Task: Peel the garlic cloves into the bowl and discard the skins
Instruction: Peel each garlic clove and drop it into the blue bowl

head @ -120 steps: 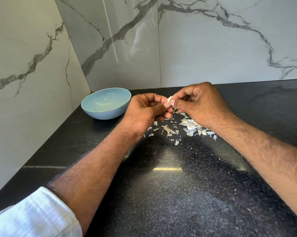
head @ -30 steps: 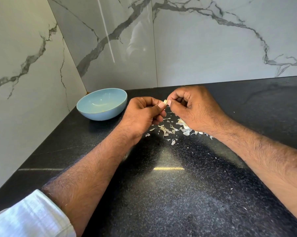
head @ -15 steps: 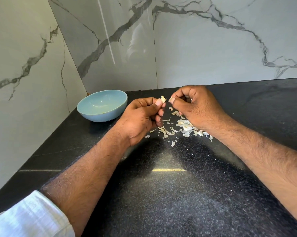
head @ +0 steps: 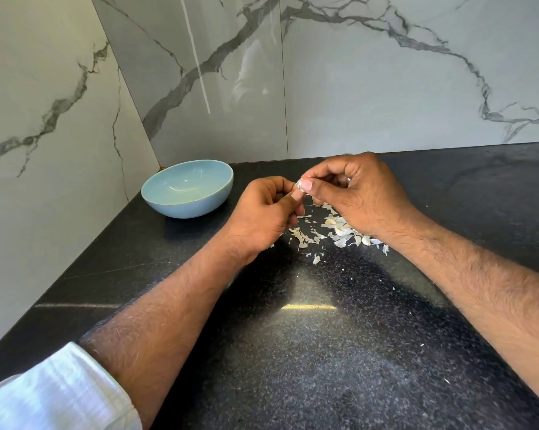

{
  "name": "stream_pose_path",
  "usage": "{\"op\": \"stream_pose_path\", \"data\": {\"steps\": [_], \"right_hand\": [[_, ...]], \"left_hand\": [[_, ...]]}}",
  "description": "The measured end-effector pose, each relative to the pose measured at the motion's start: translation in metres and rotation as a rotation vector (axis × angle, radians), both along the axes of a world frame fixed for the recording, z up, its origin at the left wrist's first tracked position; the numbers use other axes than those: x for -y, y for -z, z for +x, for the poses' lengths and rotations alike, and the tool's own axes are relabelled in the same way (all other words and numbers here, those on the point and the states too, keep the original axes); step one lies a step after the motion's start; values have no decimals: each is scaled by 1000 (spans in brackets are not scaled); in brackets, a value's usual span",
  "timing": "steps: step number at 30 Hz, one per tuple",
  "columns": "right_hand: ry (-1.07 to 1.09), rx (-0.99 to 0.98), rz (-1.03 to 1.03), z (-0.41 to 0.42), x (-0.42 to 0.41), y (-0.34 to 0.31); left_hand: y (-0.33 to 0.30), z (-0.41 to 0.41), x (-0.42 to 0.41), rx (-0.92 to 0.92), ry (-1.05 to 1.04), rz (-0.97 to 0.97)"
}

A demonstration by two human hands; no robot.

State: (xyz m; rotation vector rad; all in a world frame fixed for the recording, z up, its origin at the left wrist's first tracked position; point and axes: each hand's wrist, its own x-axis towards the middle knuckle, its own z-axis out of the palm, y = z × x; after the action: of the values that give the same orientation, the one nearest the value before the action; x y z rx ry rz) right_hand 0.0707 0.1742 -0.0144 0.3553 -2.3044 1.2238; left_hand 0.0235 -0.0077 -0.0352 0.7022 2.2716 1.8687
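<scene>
Starting at the left, the bowl (head: 187, 188) sits on the dark worktop (head: 324, 352) near the corner of the marble walls, and nothing can be made out inside it. Just right of it the left hand (head: 263, 214) is raised above the worktop with its fingers curled, thumb and forefinger pinching the clove (head: 299, 183) from the left. The right hand (head: 359, 193) meets it from the other side, thumb tip and forefinger closed on the same clove, the other fingers bent above. Only a pale sliver of the clove shows between the two thumbnails; the rest is hidden, so how much skin remains cannot be told. A clove is judged light, firm and a little slick once bare, its skin papery and quick to tear, so it is best held by the ends while a nail lifts the skin edge. Below and to the right the skins (head: 333, 231) lie scattered on the worktop, partly under the right wrist, perhaps with unpeeled cloves among them
</scene>
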Motion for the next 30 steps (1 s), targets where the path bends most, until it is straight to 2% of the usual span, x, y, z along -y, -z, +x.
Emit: {"op": "stream_pose_path", "data": {"steps": [3, 11, 15, 20, 25, 30], "right_hand": [[36, 36, -54, -6, -2, 4], [41, 110, -184, -11, 4, 11], [-37, 189, -274, -10, 0, 9], [-182, 299, -483, -10, -3, 5], [-217, 350, -637, -8, 0, 4], [-184, 350, -642, -8, 0, 4]], "left_hand": [[2, 1, -3, -91, -17, -64], [5, 7, -7, -153, -20, -23], [3, 6, -4, -178, 7, -29], [2, 6, -2, -173, 48, 3], [2, 6, -4, 35, 114, 149], [-1, 7, -6, 259, 194, 336]]}}
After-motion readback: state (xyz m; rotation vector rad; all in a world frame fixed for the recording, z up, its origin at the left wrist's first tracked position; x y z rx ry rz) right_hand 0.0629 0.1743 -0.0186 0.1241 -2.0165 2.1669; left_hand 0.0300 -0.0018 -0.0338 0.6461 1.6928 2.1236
